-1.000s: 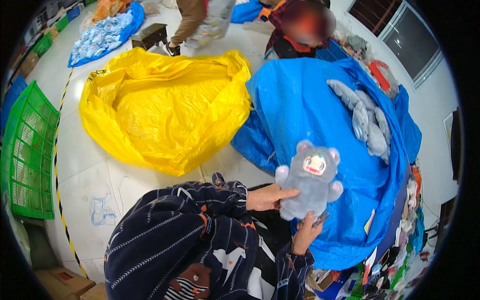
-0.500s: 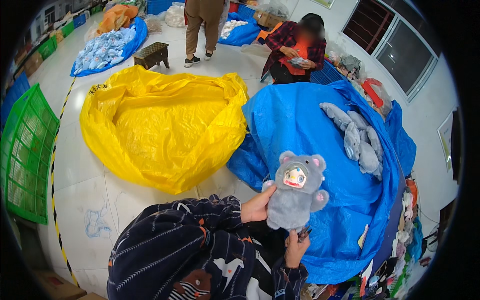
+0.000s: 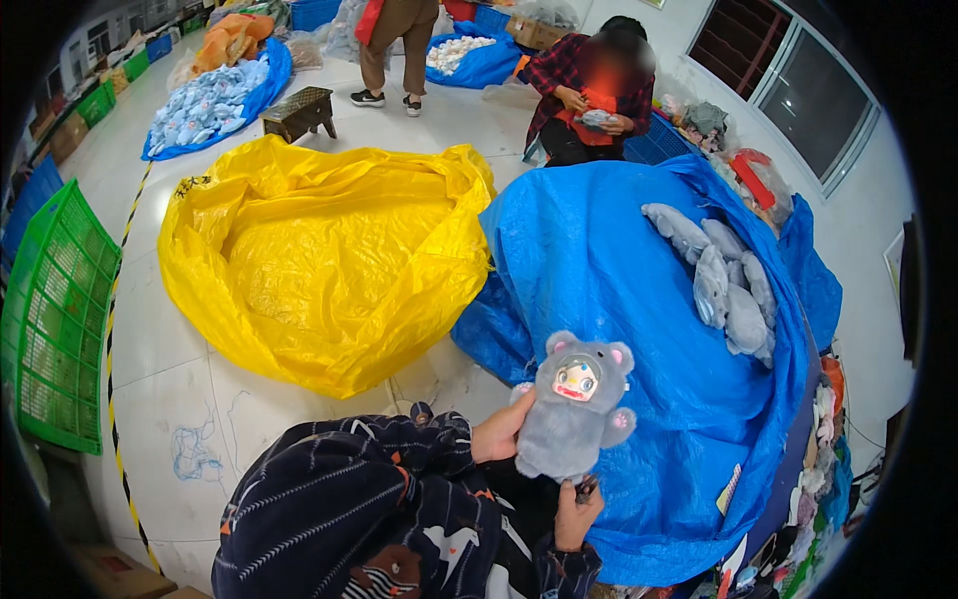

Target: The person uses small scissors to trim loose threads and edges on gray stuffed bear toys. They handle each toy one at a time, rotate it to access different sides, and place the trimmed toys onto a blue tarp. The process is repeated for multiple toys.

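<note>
Steadying the grey plush bear (image 3: 565, 441) before the blue plastic sack (image 3: 667, 439), we grip its side with the left hand (image 3: 499, 432); the right hand (image 3: 575, 519), fingers touching its base, holds a dark tool (image 3: 587, 489), best angled off fur.

Dark handwritten characters (image 3: 190, 187) mark the yellow sack (image 3: 319, 349) at its upper-left rim; the blue sack's pale patch (image 3: 730, 489) is illegible.
</note>
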`<state>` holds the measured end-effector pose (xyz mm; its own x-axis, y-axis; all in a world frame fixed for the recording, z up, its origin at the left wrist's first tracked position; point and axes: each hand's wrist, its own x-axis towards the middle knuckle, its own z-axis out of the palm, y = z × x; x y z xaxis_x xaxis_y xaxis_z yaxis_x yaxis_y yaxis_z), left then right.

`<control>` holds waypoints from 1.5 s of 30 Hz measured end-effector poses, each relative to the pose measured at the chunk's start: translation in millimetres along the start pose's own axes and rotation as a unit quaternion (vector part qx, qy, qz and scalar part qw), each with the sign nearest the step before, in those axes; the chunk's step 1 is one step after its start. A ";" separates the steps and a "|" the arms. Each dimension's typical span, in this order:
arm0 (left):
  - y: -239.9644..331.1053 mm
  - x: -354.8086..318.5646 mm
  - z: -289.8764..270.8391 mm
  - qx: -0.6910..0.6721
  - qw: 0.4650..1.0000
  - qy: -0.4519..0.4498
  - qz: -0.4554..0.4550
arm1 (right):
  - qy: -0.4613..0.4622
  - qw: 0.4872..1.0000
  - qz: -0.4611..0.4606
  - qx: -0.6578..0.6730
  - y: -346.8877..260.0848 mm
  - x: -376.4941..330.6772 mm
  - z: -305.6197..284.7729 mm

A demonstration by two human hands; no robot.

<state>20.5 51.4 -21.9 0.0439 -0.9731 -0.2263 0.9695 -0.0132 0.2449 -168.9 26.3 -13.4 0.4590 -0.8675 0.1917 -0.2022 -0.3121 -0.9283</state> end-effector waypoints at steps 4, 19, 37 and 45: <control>3.0 11.5 -17.6 0.157 0.982 0.061 0.081 | 0.030 0.992 0.076 0.095 5.0 3.2 0.3; -14.9 16.2 -38.1 0.095 0.977 -0.110 -0.155 | 0.208 0.916 0.192 0.284 15.1 26.5 -2.6; 4.9 -4.1 -11.4 0.543 0.831 0.074 0.098 | 0.103 0.980 0.131 0.107 13.1 3.9 -12.2; -5.8 -7.9 18.8 0.559 0.827 0.015 0.059 | 0.060 0.995 -0.051 -0.058 -28.2 25.9 -19.2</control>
<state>10.0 54.8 -3.9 0.1454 -0.9767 -0.1575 0.1287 -0.1392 0.9819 -167.9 5.2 23.8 0.3761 -0.8675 0.3257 -0.2619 -0.4367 -0.8607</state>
